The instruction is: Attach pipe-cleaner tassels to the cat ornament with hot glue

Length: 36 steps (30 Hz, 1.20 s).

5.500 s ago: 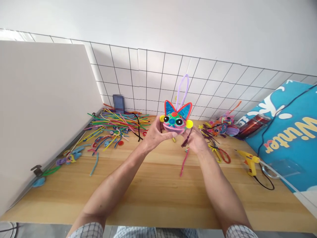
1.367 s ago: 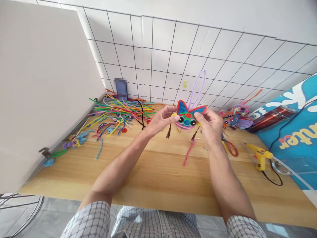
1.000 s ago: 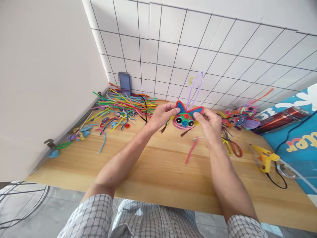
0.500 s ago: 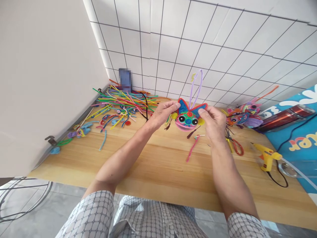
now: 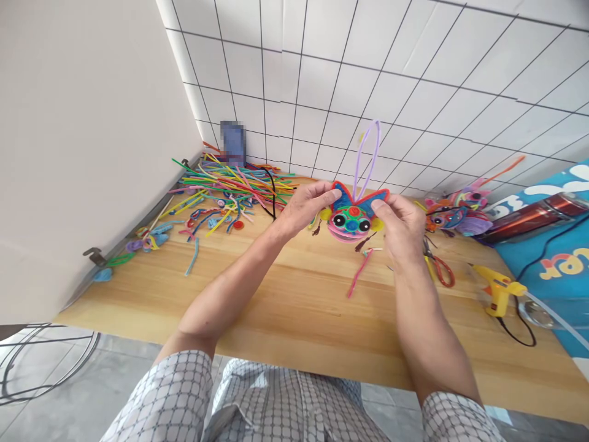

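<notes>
Both hands hold up a pipe-cleaner animal face point(image 5: 352, 218) above the wooden table point(image 5: 285, 307). It has blue ears edged in red, two black-and-white eyes, a pink mouth, yellow pompoms and a tall lilac loop on top. My left hand point(image 5: 304, 207) pinches its left ear between thumb and fingers. My right hand point(image 5: 401, 226) pinches the right ear the same way. Two dark tassels dangle below the face.
A heap of coloured pipe cleaners point(image 5: 230, 187) lies at the back left by a white board point(image 5: 83, 147). A second finished figure point(image 5: 453, 212), scissors point(image 5: 437, 267), a yellow glue gun point(image 5: 499, 291), a red cylinder point(image 5: 534, 215) and a loose pink pipe cleaner point(image 5: 359, 279) lie at the right.
My hands moved from the figure's lower sides up to its ears. The figure has come slightly nearer and now faces me more squarely. The view has tilted down.
</notes>
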Each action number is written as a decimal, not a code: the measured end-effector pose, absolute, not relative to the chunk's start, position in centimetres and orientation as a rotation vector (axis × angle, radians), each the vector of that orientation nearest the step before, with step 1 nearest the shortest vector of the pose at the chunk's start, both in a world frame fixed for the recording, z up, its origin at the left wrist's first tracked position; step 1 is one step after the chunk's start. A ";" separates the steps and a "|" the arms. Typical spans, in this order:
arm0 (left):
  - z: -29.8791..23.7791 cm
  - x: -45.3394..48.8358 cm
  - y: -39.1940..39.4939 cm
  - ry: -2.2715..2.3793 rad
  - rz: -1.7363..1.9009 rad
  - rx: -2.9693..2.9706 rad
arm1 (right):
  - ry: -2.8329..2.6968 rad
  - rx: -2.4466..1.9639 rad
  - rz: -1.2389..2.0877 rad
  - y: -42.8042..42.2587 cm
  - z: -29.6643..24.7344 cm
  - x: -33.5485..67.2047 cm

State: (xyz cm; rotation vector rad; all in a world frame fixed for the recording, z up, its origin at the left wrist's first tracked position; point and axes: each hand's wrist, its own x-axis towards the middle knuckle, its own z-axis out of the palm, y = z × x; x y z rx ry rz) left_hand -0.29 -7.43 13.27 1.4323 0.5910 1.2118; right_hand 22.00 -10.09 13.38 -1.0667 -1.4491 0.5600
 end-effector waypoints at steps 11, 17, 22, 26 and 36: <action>15.2 -1.1 -8.8 0.634 1.178 1.525 | -1.450 -1.057 0.577 -10.8 13.9 22.4; 14.9 -0.9 -8.5 0.645 1.183 1.502 | -1.449 -1.063 0.631 -9.9 13.2 22.4; 14.7 -1.1 -8.3 0.725 1.271 1.516 | -1.332 -1.002 0.655 -9.5 12.9 22.0; 14.5 -1.5 -8.0 0.720 1.169 1.524 | -1.267 -1.010 0.617 -9.0 12.5 22.1; 12.3 -0.8 -6.7 0.618 0.966 1.511 | -1.242 -1.017 0.541 -8.0 12.7 23.5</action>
